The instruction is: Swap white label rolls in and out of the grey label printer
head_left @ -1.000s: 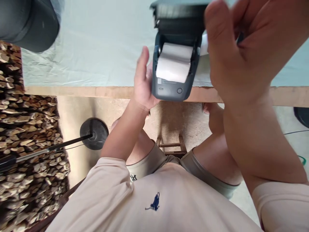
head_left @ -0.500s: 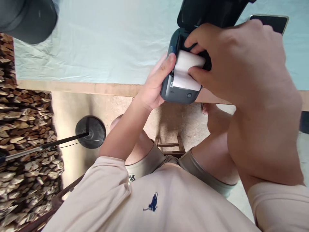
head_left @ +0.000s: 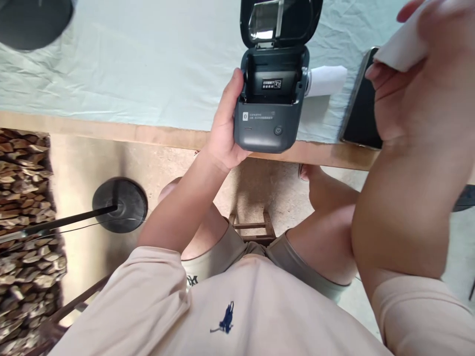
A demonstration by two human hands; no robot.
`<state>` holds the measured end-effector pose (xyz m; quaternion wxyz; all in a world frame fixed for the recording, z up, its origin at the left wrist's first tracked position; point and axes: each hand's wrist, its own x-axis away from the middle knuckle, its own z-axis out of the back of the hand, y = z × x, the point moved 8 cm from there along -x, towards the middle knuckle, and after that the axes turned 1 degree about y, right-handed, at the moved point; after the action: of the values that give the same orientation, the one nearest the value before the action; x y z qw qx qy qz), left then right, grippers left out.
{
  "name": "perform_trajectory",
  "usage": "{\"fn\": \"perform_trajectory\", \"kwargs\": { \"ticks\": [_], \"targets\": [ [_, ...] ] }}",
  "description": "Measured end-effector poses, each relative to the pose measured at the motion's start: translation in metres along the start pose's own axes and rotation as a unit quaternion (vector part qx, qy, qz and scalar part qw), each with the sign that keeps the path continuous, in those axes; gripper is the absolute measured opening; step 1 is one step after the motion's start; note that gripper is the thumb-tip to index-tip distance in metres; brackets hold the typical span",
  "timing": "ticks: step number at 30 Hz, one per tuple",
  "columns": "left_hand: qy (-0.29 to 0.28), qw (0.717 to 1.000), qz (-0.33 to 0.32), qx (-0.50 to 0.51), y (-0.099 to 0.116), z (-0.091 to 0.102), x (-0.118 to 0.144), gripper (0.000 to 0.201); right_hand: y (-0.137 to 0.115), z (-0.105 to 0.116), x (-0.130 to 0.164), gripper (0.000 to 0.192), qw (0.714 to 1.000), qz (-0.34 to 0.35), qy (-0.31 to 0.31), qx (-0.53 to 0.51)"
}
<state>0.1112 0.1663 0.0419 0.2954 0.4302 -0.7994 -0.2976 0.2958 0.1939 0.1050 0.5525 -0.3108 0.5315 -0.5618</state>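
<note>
My left hand (head_left: 224,129) grips a dark grey label printer (head_left: 265,129) by its left side, thumb along the edge. The printer's black lid (head_left: 297,22) is flipped up, and its paper bay (head_left: 256,91) has no roll in it. At the upper right, my right hand (head_left: 415,99) is closed on a white paper roll (head_left: 403,47); the hand is partly blurred and runs out of the picture. Another white roll (head_left: 328,80) lies on the cloth just right of the printer.
A phone (head_left: 361,109) lies at the table edge beneath my right hand. Pale cloth (head_left: 156,64) covers the table. A dark round object (head_left: 35,22) is at the upper left. Below stand a black round base with a pole (head_left: 120,205) and stacked firewood (head_left: 25,198).
My right hand has lifted the paper roll out of the printer and carried it up and right. The printer sits slightly left and more upright in view, and the second roll now shows.
</note>
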Motion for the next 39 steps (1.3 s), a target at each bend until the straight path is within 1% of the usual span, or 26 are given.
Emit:
{"fn": "perform_trajectory", "kwargs": {
  "ticks": [1, 2, 3, 5, 7, 10, 11, 14, 15, 16, 18, 19, 20, 22, 24, 26, 27, 28, 29, 30, 31, 32, 33, 35, 37, 39],
  "targets": [
    [-0.009, 1.0, -0.005, 0.001, 0.001, -0.002, 0.0, 0.054, 0.004, 0.004, -0.002, 0.035, 1.0, 0.021, 0.013, -0.012],
    [-0.013, 1.0, -0.009, 0.003, 0.002, -0.003, 0.0, 0.053, 0.006, 0.008, -0.003, 0.037, 0.998, 0.043, 0.029, 0.019],
    [-0.014, 1.0, -0.01, 0.004, 0.002, -0.003, 0.0, 0.053, 0.008, 0.011, -0.003, 0.037, 0.994, 0.065, 0.043, 0.079],
    [-0.013, 1.0, -0.01, 0.005, 0.001, -0.003, 0.0, 0.052, 0.01, 0.014, -0.003, 0.035, 0.966, 0.088, 0.065, 0.233],
    [-0.007, 1.0, -0.007, 0.006, 0.001, -0.003, -0.001, 0.053, 0.015, 0.015, -0.004, 0.036, 0.938, 0.08, 0.065, 0.33],
    [-0.006, 1.0, -0.008, 0.019, 0.002, -0.004, 0.0, 0.053, 0.02, 0.01, -0.004, 0.042, 0.931, 0.052, 0.016, 0.361],
    [-0.007, 1.0, -0.006, 0.025, 0.002, -0.005, 0.0, 0.052, 0.015, 0.008, -0.002, 0.044, 0.928, 0.059, 0.011, 0.368],
    [-0.002, 0.999, 0.004, 0.038, 0.002, -0.006, 0.0, 0.051, -0.014, -0.002, 0.008, 0.051, 0.914, 0.115, 0.019, 0.389],
    [-0.002, 0.999, 0.009, 0.042, 0.002, -0.007, 0.0, 0.051, -0.02, -0.01, 0.012, 0.053, 0.906, 0.124, 0.0, 0.405],
    [-0.002, 0.999, 0.013, 0.045, 0.002, -0.007, -0.001, 0.051, -0.022, -0.019, 0.015, 0.055, 0.897, 0.119, -0.035, 0.424],
    [-0.004, 0.999, 0.021, 0.046, 0.001, -0.007, -0.001, 0.052, -0.015, -0.04, 0.022, 0.055, 0.877, 0.098, -0.12, 0.455],
    [0.0, 0.999, 0.023, 0.043, 0.0, -0.006, -0.001, 0.052, -0.01, -0.048, 0.025, 0.053, 0.868, 0.085, -0.152, 0.465],
    [0.007, 0.999, 0.024, 0.038, 0.0, -0.004, 0.0, 0.051, -0.005, -0.053, 0.026, 0.05, 0.861, 0.074, -0.171, 0.473],
    [0.024, 0.999, 0.021, 0.029, 0.0, 0.0, 0.0, 0.05, 0.001, -0.055, 0.026, 0.045, 0.857, 0.059, -0.17, 0.484],
    [0.029, 0.999, 0.015, 0.033, 0.0, 0.001, 0.0, 0.049, 0.002, -0.049, 0.024, 0.044, 0.861, 0.054, -0.142, 0.485],
    [0.023, 0.998, 0.006, 0.05, 0.001, 0.0, 0.0, 0.048, 0.0, -0.042, 0.022, 0.045, 0.87, 0.056, -0.121, 0.475],
    [0.022, 0.998, 0.004, 0.059, 0.001, -0.001, 0.0, 0.047, -0.002, -0.039, 0.021, 0.044, 0.881, 0.058, -0.109, 0.456],
    [0.027, 0.998, 0.005, 0.064, 0.0, -0.001, 0.0, 0.046, -0.005, -0.036, 0.02, 0.043, 0.903, 0.061, -0.093, 0.415],
    [0.036, 0.997, 0.007, 0.065, -0.001, 0.0, 0.0, 0.045, -0.009, -0.034, 0.02, 0.042, 0.933, 0.063, -0.077, 0.346],
    [0.046, 0.997, 0.009, 0.064, -0.002, 0.001, 0.0, 0.045, -0.012, -0.032, 0.02, 0.04, 0.964, 0.057, -0.063, 0.254],
    [0.053, 0.997, 0.006, 0.061, -0.002, 0.001, 0.0, 0.044, -0.014, -0.032, 0.021, 0.038, 0.986, 0.04, -0.053, 0.15],
    [0.051, 0.997, 0.0, 0.058, -0.002, 0.0, 0.0, 0.044, -0.014, -0.034, 0.023, 0.037, 0.997, 0.015, -0.052, 0.052],
    [0.041, 0.998, -0.009, 0.056, -0.001, -0.003, 0.0, 0.043, -0.015, -0.039, 0.025, 0.038, 0.998, -0.012, -0.059, -0.027],
    [0.009, 0.998, -0.029, 0.053, 0.001, -0.009, 0.0, 0.039, -0.019, -0.051, 0.032, 0.04, 0.989, -0.058, -0.085, -0.105],
    [-0.013, 0.998, -0.041, 0.054, 0.002, -0.012, 0.001, 0.037, -0.029, -0.058, 0.037, 0.035, 0.983, -0.054, -0.09, -0.149],
    [-0.017, 0.997, -0.047, 0.057, 0.003, -0.013, 0.001, 0.037, -0.039, -0.059, 0.038, 0.019, 0.979, -0.031, -0.082, -0.183]
  ]
}}
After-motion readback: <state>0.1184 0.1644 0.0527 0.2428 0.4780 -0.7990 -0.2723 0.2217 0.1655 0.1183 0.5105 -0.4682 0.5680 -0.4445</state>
